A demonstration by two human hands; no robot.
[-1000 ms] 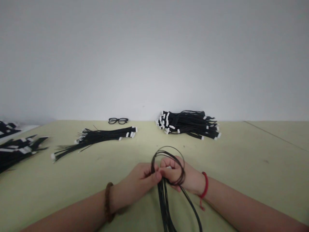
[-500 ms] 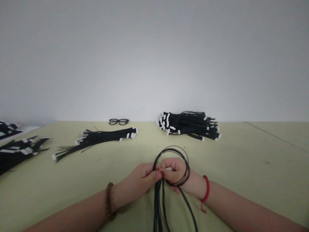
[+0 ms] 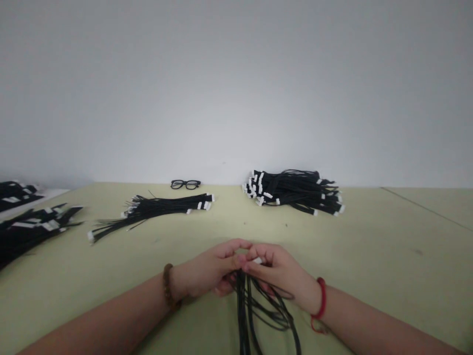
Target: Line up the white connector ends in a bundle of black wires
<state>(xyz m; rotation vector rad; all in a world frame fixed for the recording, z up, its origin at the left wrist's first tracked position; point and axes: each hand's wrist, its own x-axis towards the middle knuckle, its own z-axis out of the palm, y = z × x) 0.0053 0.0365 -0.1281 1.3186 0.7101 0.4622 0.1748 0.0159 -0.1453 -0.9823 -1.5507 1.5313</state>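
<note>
Black cables [image 3: 242, 305] hang down from between my two hands and run out past the bottom of the view. My left hand [image 3: 221, 266] pinches them near their upper end, thumb against the fingertips. Pressed close beside it, my right hand [image 3: 271, 268] grips the same cables together with a small white connector [image 3: 257, 260] that shows between thumb and curled index finger. Some strands bow out in a loop below my right palm. The fingers hide how the wires run inside the grip.
Farther back lie a bundle of black cables with white connectors [image 3: 170, 204], a thicker bundle [image 3: 295, 190] on the right, and eyeglasses [image 3: 185, 184] near the wall. More cable bundles [image 3: 33, 229] sit at the left edge. A dark line crosses the yellowish table [image 3: 369, 256] at right.
The round cable loop that stood up over my right hand has dropped below the hands. My left index finger has reached over to my right fingers. The view has shifted slightly.
</note>
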